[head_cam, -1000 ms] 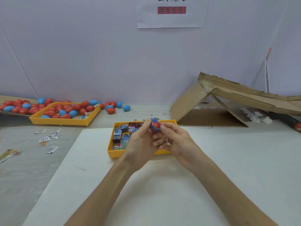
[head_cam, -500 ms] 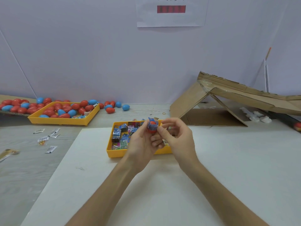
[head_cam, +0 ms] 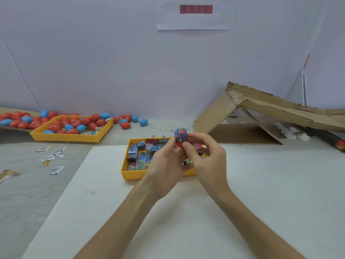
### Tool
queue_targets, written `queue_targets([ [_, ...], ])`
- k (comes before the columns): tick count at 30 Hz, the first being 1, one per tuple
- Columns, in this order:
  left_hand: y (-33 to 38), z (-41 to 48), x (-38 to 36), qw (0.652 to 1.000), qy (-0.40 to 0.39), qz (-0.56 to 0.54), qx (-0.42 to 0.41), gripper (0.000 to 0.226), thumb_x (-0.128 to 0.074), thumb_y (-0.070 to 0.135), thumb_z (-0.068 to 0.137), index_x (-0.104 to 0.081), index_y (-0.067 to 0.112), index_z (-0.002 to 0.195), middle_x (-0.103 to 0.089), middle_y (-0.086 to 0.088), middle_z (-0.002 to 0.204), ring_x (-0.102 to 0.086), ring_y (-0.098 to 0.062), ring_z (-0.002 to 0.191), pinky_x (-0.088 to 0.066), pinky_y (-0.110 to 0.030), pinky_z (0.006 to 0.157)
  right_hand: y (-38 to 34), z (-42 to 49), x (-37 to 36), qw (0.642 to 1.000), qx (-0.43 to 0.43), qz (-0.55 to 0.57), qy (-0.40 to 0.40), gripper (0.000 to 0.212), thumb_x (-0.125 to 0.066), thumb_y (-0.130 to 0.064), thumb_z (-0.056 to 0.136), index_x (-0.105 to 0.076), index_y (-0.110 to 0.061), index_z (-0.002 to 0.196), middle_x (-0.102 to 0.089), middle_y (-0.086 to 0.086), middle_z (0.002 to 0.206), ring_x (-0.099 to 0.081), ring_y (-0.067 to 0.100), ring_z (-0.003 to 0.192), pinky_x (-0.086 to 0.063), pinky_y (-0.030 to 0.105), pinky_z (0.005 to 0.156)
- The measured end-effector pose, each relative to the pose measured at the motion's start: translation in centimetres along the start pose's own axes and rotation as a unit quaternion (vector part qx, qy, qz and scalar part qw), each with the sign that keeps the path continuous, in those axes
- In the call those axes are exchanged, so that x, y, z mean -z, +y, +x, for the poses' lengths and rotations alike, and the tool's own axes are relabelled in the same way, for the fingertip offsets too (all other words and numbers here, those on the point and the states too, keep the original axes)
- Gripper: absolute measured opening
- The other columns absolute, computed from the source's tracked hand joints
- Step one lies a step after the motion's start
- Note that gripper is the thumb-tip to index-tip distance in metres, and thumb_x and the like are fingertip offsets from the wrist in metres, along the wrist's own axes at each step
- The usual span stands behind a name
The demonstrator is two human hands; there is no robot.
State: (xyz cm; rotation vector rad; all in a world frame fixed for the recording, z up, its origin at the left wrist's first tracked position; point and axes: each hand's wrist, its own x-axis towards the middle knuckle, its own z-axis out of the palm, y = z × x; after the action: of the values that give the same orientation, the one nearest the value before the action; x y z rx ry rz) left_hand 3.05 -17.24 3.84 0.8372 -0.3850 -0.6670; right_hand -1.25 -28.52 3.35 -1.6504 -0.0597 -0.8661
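Both hands meet just above the yellow tray (head_cam: 130, 174). The left hand (head_cam: 166, 165) grips a red egg half (head_cam: 179, 145) from below, and the right hand (head_cam: 209, 159) pinches the blue packet (head_cam: 180, 135) – thumb and forefinger curled – that sticks out of its top. Loose eggs (head_cam: 74, 126) lie well off beyond the left hand.
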Motion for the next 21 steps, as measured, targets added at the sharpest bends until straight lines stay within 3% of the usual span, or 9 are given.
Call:
queue_targets([
  [4, 0.1, 0.0, 0.4, 0.999, 0.034, -0.029, -0.011, 0.048, -0.049, 0.032, 0.102, -0.05, 0.003, 0.14, -0.057, -0.018, 0.129, -0.048, -0.03, 0.123, -0.034, -0.043, 0.109, 0.2, 0.4, 0.3, 0.999, -0.026, 0.034, -0.01, 0.021, -0.069, -0.012, 0.092, -0.072, -0.025, 0.109, -0.076, -0.007, 0.1, -0.071, 0.016, 0.099, -0.056, 0.039, 0.084],
  [6, 0.1, 0.1, 0.6, 0.998, 0.044, -0.025, -0.039, 0.038, -0.055, 0.025, 0.1, -0.052, 0.007, 0.134, -0.059, -0.019, 0.126, -0.055, -0.03, 0.122, -0.04, -0.041, 0.112, 0.1, 0.4, 0.3, 0.999, -0.019, 0.028, 0.008, 0.028, -0.069, -0.013, 0.09, -0.067, -0.026, 0.115, -0.074, -0.008, 0.105, -0.07, 0.015, 0.097, -0.056, 0.034, 0.081],
  [8, 0.1, 0.1, 0.6, 0.995, 0.071, 0.027, -0.071, 0.024, -0.059, 0.019, 0.099, -0.054, 0.011, 0.121, -0.067, -0.017, 0.114, -0.066, -0.028, 0.109, -0.051, -0.038, 0.103, 0.0, 0.4, 0.4, 0.999, 0.009, 0.006, 0.031, 0.036, -0.071, -0.012, 0.088, -0.061, -0.026, 0.12, -0.068, -0.01, 0.11, -0.068, 0.014, 0.097, -0.055, 0.027, 0.078],
  [11, 0.0, 0.2, 0.6, 0.979, 0.111, 0.119, -0.121, 0.017, -0.064, 0.014, 0.097, -0.06, 0.006, 0.111, -0.071, -0.016, 0.098, -0.068, -0.023, 0.088, -0.055, -0.036, 0.088, -0.2, 0.8, 0.8, 0.998, 0.05, -0.036, 0.013, 0.022, -0.072, -0.016, 0.088, -0.066, -0.023, 0.108, -0.065, -0.007, 0.107, -0.066, 0.017, 0.096, -0.052, 0.025, 0.076],
  [15, 0.2, 0.1, 0.5, 0.96, 0.14, 0.175, -0.17, 0.014, -0.068, 0.01, 0.093, -0.064, 0.007, 0.106, -0.072, -0.018, 0.097, -0.07, -0.024, 0.086, -0.057, -0.028, 0.075, 0.0, 1.1, 0.9, 1.0, -0.001, -0.019, -0.001, 0.014, -0.077, -0.013, 0.087, -0.067, -0.023, 0.092, -0.064, -0.005, 0.099, -0.064, 0.015, 0.093, -0.051, 0.03, 0.076],
  [17, 0.2, 0.2, 0.6, 0.947, 0.145, 0.214, -0.191, 0.012, -0.069, 0.008, 0.092, -0.065, 0.009, 0.104, -0.074, -0.016, 0.096, -0.072, -0.024, 0.086, -0.059, -0.028, 0.075, 0.0, 1.3, 1.0, 1.0, -0.025, -0.003, -0.003, 0.016, -0.077, -0.013, 0.087, -0.067, -0.024, 0.091, -0.064, -0.005, 0.1, -0.064, 0.014, 0.092, -0.053, 0.036, 0.075],
  [21, 0.1, 0.1, 0.6, 0.924, 0.148, 0.271, -0.225, 0.014, -0.073, 0.009, 0.091, -0.065, 0.012, 0.103, -0.076, -0.008, 0.091, -0.073, -0.022, 0.087, -0.061, -0.029, 0.077, 0.2, 1.5, 1.1, 0.998, -0.059, 0.024, -0.026, 0.015, -0.077, -0.015, 0.088, -0.069, -0.027, 0.087, -0.065, -0.002, 0.101, -0.064, 0.01, 0.087, -0.054, 0.035, 0.076],
])
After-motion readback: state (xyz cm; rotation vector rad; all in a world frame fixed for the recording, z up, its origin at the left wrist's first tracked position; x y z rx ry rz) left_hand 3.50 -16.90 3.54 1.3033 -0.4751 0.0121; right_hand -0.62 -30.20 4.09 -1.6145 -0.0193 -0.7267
